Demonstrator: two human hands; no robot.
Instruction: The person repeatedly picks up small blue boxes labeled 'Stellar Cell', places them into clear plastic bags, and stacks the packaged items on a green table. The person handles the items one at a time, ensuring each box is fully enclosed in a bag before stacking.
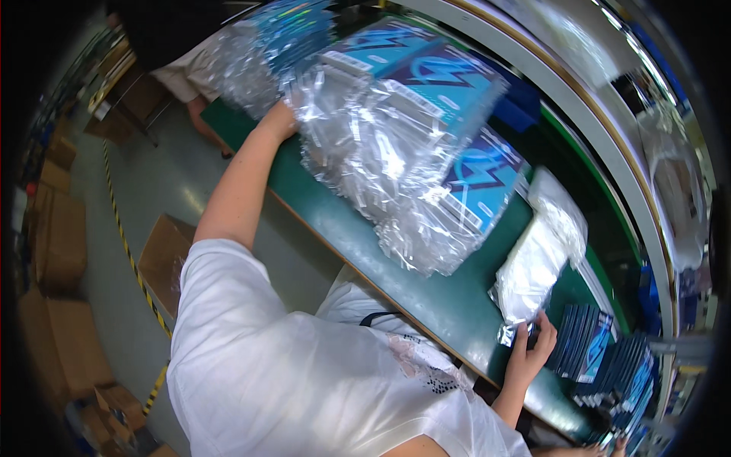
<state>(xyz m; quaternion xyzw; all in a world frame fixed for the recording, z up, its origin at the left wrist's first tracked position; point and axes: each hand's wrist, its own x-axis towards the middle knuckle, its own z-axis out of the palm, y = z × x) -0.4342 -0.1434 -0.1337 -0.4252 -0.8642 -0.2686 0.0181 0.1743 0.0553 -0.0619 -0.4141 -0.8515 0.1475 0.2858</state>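
Observation:
My left hand (283,118) reaches to the left side of a pile of blue boxes in clear plastic bags (381,152). Its fingers are hidden by the crinkled film. Toward the lower right, my right hand (531,354) has thumb and fingers bent around the near end of a stack of clear plastic bags (537,263), pinching the film there. Loose bag ends of the wrapped boxes hang toward me, and the blue printed faces (449,76) lie upward.
Dark-blue boxes (582,343) stand in rows to the right of my right hand. More wrapped boxes (285,34) lie at the far left of the green table (335,221), near another person (171,46). A blue bin (518,107) sits behind the pile. Cardboard cartons (164,255) stand on the floor.

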